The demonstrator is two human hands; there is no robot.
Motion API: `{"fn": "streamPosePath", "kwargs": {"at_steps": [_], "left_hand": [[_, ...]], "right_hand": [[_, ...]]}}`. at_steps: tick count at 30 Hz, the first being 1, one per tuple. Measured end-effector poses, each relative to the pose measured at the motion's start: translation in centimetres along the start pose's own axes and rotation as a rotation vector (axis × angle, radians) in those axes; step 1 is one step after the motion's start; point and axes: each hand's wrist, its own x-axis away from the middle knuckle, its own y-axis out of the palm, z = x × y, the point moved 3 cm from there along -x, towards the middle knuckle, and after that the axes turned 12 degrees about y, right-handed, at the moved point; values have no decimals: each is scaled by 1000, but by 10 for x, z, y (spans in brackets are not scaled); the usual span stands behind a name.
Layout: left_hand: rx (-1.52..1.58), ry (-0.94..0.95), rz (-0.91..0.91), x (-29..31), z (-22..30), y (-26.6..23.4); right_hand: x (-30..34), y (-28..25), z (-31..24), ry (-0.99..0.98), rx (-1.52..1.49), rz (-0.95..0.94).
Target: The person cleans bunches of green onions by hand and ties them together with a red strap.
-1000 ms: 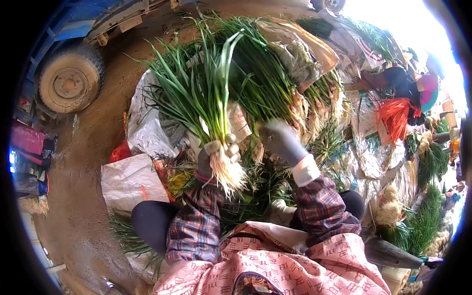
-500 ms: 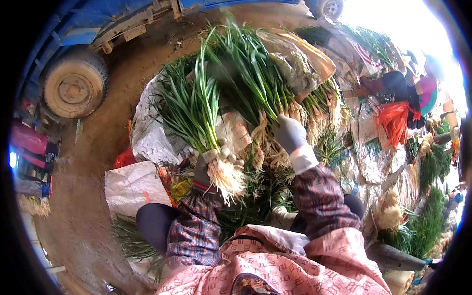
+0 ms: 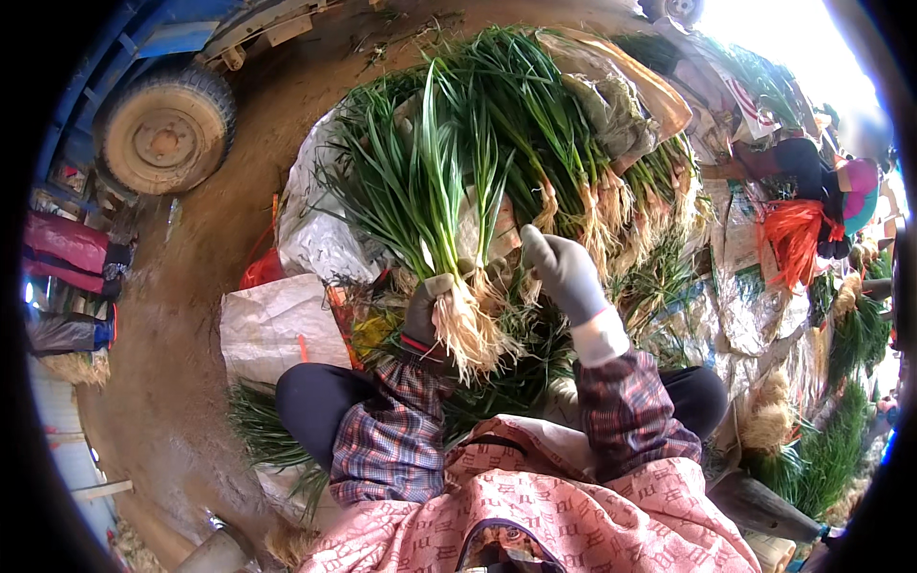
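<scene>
A bunch of green garlic point(image 3: 441, 210) with long flat leaves and pale stringy roots is upright in my gloved left hand point(image 3: 426, 307). My left fingers wrap its stems just above the roots. To its right, my gloved right hand point(image 3: 571, 277) is raised with bent fingers pressed together. Nothing shows sticking out of it. Beyond that hand lies a heap of more green garlic point(image 3: 544, 115), roots toward me. A crumpled grey-green cloth point(image 3: 616, 110) rests on the heap's right part.
White woven sacks point(image 3: 277, 325) lie under and beside the heap. At the upper left is a blue truck's muddy wheel point(image 3: 164, 138) on brown dirt. Red-orange strips point(image 3: 795, 239) hang by another person on the right. More greens point(image 3: 821, 449) stand at lower right.
My right hand has come away from the heap, nearer to me. The bunch in my left hand looks fuller, with added stalks on its right side. The view has shifted slightly.
</scene>
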Motion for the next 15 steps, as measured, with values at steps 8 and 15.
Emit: {"fn": "streamPosePath", "kwargs": {"at_steps": [8, 15], "left_hand": [[-184, -47, 93, 10, 3, -6], [-45, -159, 175, 3, -13, -29]], "right_hand": [[-40, 72, 15, -53, -309, -329], [-62, 71, 29, -375, 8, -127]]}}
